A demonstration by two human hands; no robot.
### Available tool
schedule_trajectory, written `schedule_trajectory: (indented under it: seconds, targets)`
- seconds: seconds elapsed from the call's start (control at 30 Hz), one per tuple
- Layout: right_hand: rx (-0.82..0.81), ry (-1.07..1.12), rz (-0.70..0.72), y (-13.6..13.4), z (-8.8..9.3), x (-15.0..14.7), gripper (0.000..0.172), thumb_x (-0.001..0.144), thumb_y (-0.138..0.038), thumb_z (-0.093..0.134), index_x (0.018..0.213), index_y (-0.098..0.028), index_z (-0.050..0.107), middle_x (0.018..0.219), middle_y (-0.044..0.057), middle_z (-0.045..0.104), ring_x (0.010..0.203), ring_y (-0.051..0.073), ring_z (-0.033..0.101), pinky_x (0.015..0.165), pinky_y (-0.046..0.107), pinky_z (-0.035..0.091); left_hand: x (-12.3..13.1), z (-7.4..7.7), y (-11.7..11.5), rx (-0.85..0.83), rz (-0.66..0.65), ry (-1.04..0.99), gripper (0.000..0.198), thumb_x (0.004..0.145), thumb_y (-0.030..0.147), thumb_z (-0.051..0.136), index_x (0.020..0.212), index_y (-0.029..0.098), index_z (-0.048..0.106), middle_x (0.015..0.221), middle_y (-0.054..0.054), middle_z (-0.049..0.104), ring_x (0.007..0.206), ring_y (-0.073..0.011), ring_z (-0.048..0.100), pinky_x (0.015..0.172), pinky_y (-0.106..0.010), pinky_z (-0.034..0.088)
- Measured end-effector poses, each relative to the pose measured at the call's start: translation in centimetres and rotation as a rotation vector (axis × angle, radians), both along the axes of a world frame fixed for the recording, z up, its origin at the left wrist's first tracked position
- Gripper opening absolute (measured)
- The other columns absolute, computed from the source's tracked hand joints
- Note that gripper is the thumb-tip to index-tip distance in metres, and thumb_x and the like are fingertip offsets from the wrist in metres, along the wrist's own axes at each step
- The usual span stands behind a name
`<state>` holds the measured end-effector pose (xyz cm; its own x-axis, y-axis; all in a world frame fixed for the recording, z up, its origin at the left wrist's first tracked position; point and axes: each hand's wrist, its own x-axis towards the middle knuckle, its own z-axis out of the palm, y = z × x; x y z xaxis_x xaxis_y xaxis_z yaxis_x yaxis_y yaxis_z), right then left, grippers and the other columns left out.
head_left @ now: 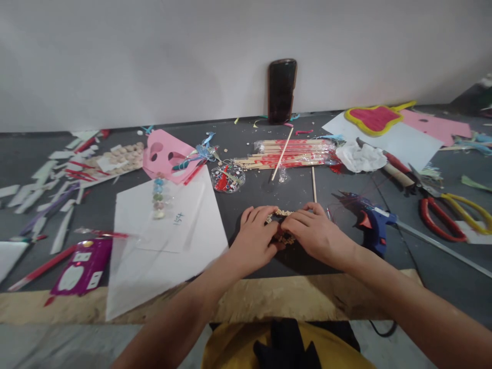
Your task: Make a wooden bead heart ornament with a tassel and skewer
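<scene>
Both my hands meet around a small ring-like piece of tan beads [285, 212] close to the table's front edge. My left hand [257, 230] closes on its left side, fingers curled over the top and thumb below. From the right, my right hand [310, 228] pinches the same beaded piece. Fingers cover much of it, so its full shape is hidden. Just beyond my right hand lies a thin wooden stick [314, 184]. A blue glue gun [374, 225] rests to the right of that hand.
White paper [130, 225] with a strip of colored beads [158, 197] lies left, beside a purple device [82, 266]. Packed chopsticks [295, 152] and a bag of small parts [227, 177] sit behind. Scissors [442, 205] lie right; a phone [282, 91] leans on the wall.
</scene>
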<state>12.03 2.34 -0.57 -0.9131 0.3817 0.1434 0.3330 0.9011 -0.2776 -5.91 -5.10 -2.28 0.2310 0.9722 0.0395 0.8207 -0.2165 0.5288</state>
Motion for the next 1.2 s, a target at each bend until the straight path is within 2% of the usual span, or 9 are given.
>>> schedule_trajectory:
  seconds: [0.1,0.23,0.33,0.47,0.63,0.83,0.97,1.07,1.2]
  targets:
    - [-0.014,0.062,0.026,-0.2,0.0,-0.1,0.023,0.089,-0.008,0.040,0.096,-0.018,0.060,0.094,0.006,0.066,0.088,0.016,0.058,0.093,0.038,0.029,0.0,0.0,0.0,-0.004,0.001,0.004,0.025,0.077,0.029,0.062,0.100,0.022,0.063,0.135,-0.009,0.047,0.125,-0.0275,0.039,0.107,-0.051,0.024]
    - [-0.020,0.139,0.040,-0.5,0.1,0.1,0.024,0.090,-0.009,0.041,0.104,-0.018,0.059,0.104,0.009,0.065,0.096,0.016,0.058,0.090,0.035,0.033,0.1,0.0,0.0,-0.015,0.011,0.006,0.027,0.076,0.032,0.064,0.102,0.022,0.063,0.135,-0.009,0.048,0.126,-0.0271,0.039,0.107,-0.051,0.024]
    - [-0.014,0.079,0.017,-0.8,0.1,0.3,0.024,0.090,-0.010,0.043,0.105,-0.019,0.059,0.104,0.008,0.066,0.095,0.017,0.058,0.087,0.034,0.034,0.1,0.1,0.0,-0.014,0.008,0.000,0.024,0.077,0.032,0.064,0.097,0.021,0.063,0.135,-0.009,0.047,0.126,-0.0278,0.039,0.106,-0.052,0.025]
    - [0.004,-0.036,-0.040,-0.9,0.5,0.5,0.023,0.090,-0.013,0.045,0.108,-0.017,0.058,0.095,0.007,0.067,0.088,0.018,0.058,0.081,0.033,0.034,0.0,0.1,0.0,-0.013,0.006,-0.006,0.019,0.075,0.028,0.065,0.092,0.021,0.063,0.136,-0.009,0.047,0.126,-0.0281,0.039,0.106,-0.052,0.025]
    - [0.061,-0.115,-0.072,-1.1,1.4,0.2,0.019,0.087,-0.013,0.048,0.101,-0.018,0.060,0.087,0.006,0.067,0.088,0.021,0.052,0.083,0.038,0.030,0.0,0.0,0.0,0.002,0.000,-0.003,0.016,0.074,0.028,0.065,0.088,0.021,0.063,0.136,-0.009,0.047,0.125,-0.0280,0.039,0.106,-0.051,0.025]
    - [0.051,-0.101,-0.112,-1.5,0.6,0.0,0.014,0.092,-0.020,0.046,0.094,-0.023,0.059,0.091,0.004,0.068,0.096,0.022,0.049,0.090,0.042,0.026,0.1,0.1,0.0,0.015,0.009,0.006,0.013,0.076,0.029,0.064,0.086,0.020,0.063,0.135,-0.010,0.048,0.124,-0.0273,0.040,0.105,-0.051,0.026]
    - [-0.016,-0.044,-0.108,-1.8,0.9,0.1,0.012,0.090,-0.021,0.049,0.093,-0.022,0.061,0.090,0.003,0.068,0.094,0.022,0.049,0.085,0.040,0.029,0.1,0.3,-0.1,0.021,0.012,-0.003,0.012,0.076,0.029,0.065,0.085,0.021,0.063,0.134,-0.009,0.048,0.125,-0.0262,0.040,0.105,-0.050,0.026]
    - [-0.001,-0.006,-0.123,-2.2,1.3,0.4,0.013,0.090,-0.021,0.049,0.090,-0.022,0.062,0.084,0.002,0.068,0.089,0.020,0.051,0.085,0.039,0.029,0.1,0.3,-0.1,0.007,0.018,-0.013,0.013,0.077,0.032,0.065,0.086,0.022,0.063,0.134,-0.009,0.048,0.125,-0.0261,0.040,0.105,-0.050,0.026]
    - [0.027,0.062,-0.122,-2.6,0.5,0.8,0.017,0.091,-0.016,0.047,0.093,-0.022,0.063,0.090,0.002,0.069,0.092,0.018,0.056,0.086,0.037,0.029,0.1,0.2,-0.1,0.019,0.013,-0.015,0.015,0.080,0.036,0.062,0.086,0.022,0.063,0.134,-0.009,0.048,0.126,-0.0264,0.040,0.104,-0.050,0.026]
